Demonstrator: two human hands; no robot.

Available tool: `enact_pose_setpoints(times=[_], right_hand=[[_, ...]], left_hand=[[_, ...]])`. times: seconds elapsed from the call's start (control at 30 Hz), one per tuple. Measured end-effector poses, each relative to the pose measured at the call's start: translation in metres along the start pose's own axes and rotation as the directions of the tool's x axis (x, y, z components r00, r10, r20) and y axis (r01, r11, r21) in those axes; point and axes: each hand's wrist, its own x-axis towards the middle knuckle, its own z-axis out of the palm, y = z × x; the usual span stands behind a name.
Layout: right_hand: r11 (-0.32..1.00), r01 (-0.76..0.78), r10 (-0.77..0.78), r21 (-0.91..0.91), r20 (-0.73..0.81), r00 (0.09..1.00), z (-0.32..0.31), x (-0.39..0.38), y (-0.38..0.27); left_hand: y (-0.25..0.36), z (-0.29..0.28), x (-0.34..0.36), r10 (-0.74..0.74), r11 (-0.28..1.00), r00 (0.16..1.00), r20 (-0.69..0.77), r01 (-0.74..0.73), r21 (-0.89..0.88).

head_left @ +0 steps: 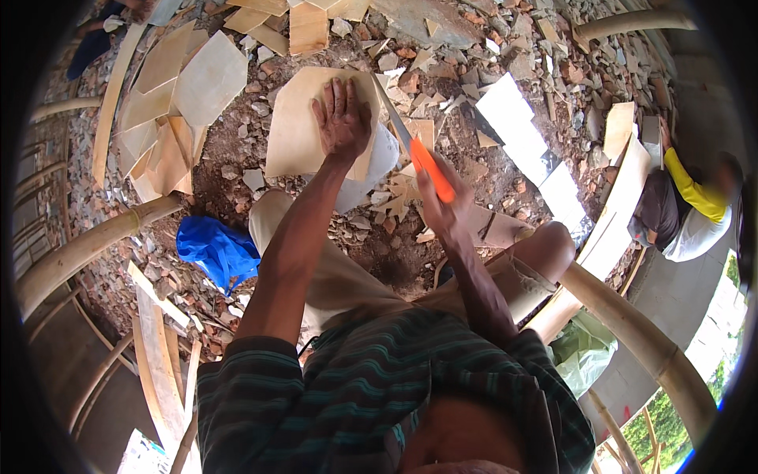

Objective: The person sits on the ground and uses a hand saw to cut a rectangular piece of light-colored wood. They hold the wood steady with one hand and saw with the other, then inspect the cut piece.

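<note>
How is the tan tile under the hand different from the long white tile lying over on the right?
The tan tile is beige and roughly square; the white tile is bright white and long and narrow. The left hand presses flat on the tan tile, while nothing touches the white tile. The tool with the orange handle, held in the right hand, runs along the tan tile's right edge, away from the white tile. Both lie flat on the rubble-covered ground.

**Bags only, no labels or screens**

A crumpled blue plastic bag point(216, 251) lies on the rubble-strewn ground at left, beside a bamboo pole. A pale green translucent plastic bag point(583, 355) sits at lower right, under another bamboo pole. No labels, signs or screens show
</note>
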Motion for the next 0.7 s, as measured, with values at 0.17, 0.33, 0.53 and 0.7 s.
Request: enact_pose_setpoints(times=[0.17,0.33,0.53,0.7], right_hand=[[0.996,-0.074,0.076,-0.048,0.030,0.997,-0.013,-0.016,-0.014],[0.999,-0.010,0.008,-0.041,-0.048,0.999,-0.031,-0.049,-0.002],[0.979,-0.204,0.204,-0.011,0.035,0.978,-0.012,-0.003,-0.014],[0.988,-0.155,0.156,0.015,-0.062,0.986,-0.044,-0.043,-0.033]], left_hand=[[0.001,0.002,0.002,-0.036,0.997,0.999,0.003,0.036,-0.075],[0.000,0.004,0.000,-0.017,0.997,1.000,-0.018,0.016,-0.069],[0.001,0.005,0.002,-0.018,1.000,1.000,-0.016,0.018,-0.023],[0.000,0.010,-0.001,-0.033,0.998,0.998,-0.050,0.030,-0.059]])
